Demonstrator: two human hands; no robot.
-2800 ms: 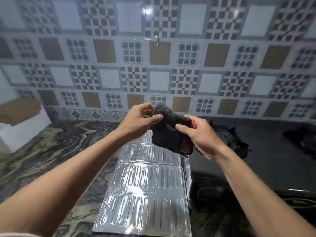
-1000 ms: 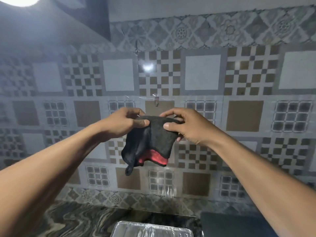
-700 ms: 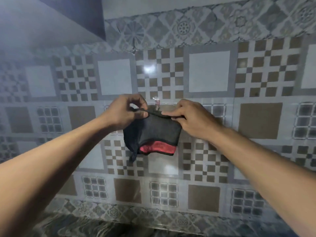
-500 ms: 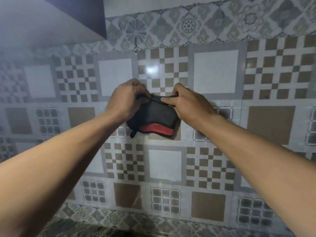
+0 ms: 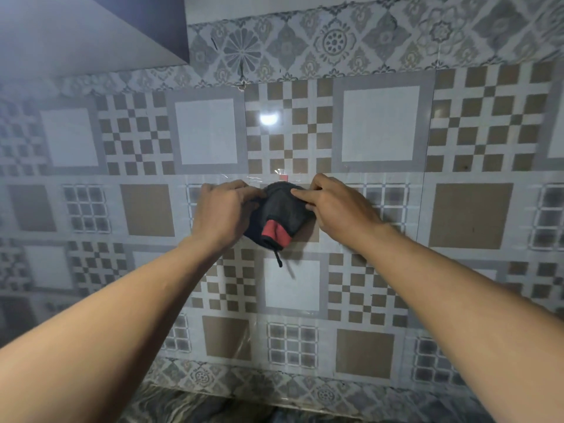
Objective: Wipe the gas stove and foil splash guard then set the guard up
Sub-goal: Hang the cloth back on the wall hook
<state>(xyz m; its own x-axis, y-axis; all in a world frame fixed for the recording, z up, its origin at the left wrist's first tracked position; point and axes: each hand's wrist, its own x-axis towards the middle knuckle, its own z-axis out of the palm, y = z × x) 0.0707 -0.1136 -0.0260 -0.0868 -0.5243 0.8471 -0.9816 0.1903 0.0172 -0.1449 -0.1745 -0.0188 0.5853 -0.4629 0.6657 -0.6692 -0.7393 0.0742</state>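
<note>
Together, left grip (image 5: 224, 212) and right grip (image 5: 339, 209) pinch the cloth (image 5: 282, 212).

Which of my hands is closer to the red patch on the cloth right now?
Left. The left hand grips the cloth at its left side, heel just beside the red patch; the right hand pinches the upper right edge, farther off across grey fabric.

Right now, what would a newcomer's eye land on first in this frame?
A dark cloth with a red patch is held against the patterned tiled wall at mid-view, just below what looks like a small clear hook. The left hand holds its left side and the right hand pinches its top right edge. Above them, a bright lamp glare shines on the tiles.
</note>
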